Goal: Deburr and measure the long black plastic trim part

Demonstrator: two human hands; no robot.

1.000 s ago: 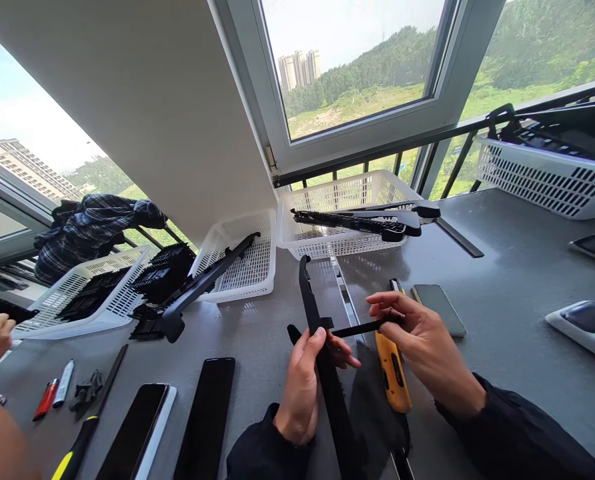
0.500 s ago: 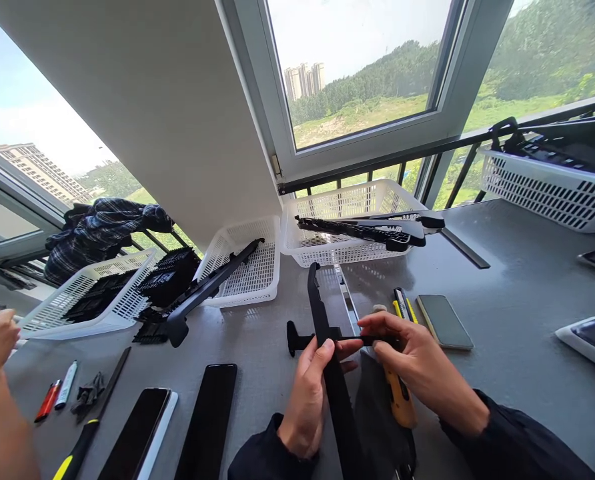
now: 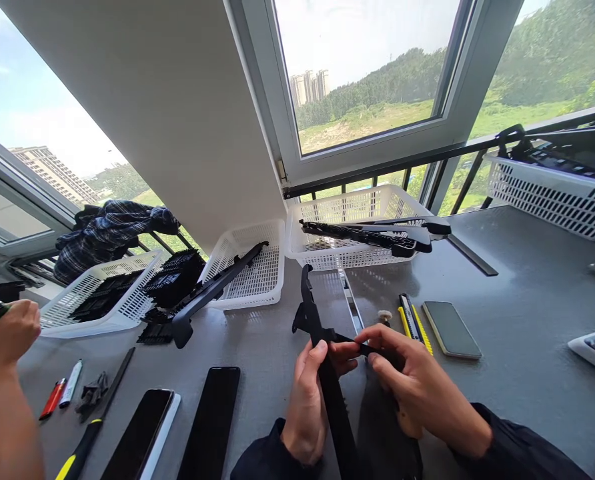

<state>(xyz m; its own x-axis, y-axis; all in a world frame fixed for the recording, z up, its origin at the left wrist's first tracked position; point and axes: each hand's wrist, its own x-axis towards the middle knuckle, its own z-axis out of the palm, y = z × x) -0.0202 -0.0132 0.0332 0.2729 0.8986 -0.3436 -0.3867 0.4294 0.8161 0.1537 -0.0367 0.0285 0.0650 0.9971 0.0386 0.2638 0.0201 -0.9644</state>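
My left hand (image 3: pixel 307 400) is closed round a long black plastic strip (image 3: pixel 335 400) with a hooked upper end, thumb on its front and fingertips showing beyond it on the right. A smaller black plastic piece (image 3: pixel 350 340) crosses behind the strip, its wider end sticking out on the left. My right hand (image 3: pixel 407 373) pinches the right end of that piece between thumb and fingers. Below the right hand, an orange-brown tool handle (image 3: pixel 408 423) is partly covered. Close above it are a yellow-and-black utility knife (image 3: pixel 413 323) and a flat grey-green case (image 3: pixel 452 330).
White baskets (image 3: pixel 277 293) along the window side hold black plastic parts. Two dark phone-like slabs (image 3: pixel 210 423) (image 3: pixel 140 433), a file (image 3: pixel 95 427), a marker (image 3: pixel 71 383) and a red lighter (image 3: pixel 53 400) lie left. Another person's hand (image 3: pixel 17 330) grips something at the far left.
The crosspiece has turned against the strip, its left end rising and coming nearer to it. My right hand has tilted slightly. The other person's hand has moved a little right; the view has shifted slightly.
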